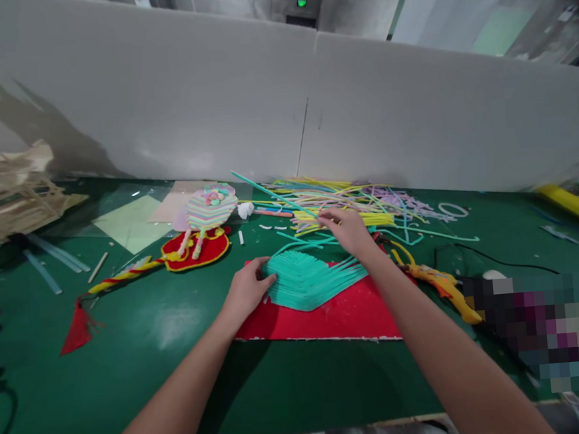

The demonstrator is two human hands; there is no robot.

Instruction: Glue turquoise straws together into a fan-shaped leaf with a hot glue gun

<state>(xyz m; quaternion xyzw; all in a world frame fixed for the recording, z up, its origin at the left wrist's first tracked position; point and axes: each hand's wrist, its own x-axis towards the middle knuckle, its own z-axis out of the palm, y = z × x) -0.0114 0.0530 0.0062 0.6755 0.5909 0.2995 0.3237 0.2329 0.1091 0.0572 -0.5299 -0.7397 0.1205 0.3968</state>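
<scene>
A teal fan-like piece made of many strips (pixel 299 280) lies on a red board (pixel 322 321) in the middle of the green table. My left hand (pixel 249 288) rests at its left edge, thumb and fingers closed on that edge. Above the piece's right side, my right hand (pixel 344 229) pinches a long teal strip (pixel 272 193), which slants up to the left. Loose ends of teal strips pass beneath my right forearm.
Many coloured strips (pixel 338 196) lie behind my hands. A yellow glue gun (pixel 440 282) with a black cable is at the right. On the left are a red-and-yellow tasselled ornament (pixel 133 273), green paper (pixel 132 223), clear sticks (pixel 47 266) and a wooden model (pixel 11 192). A white partition (pixel 209 89) stands behind.
</scene>
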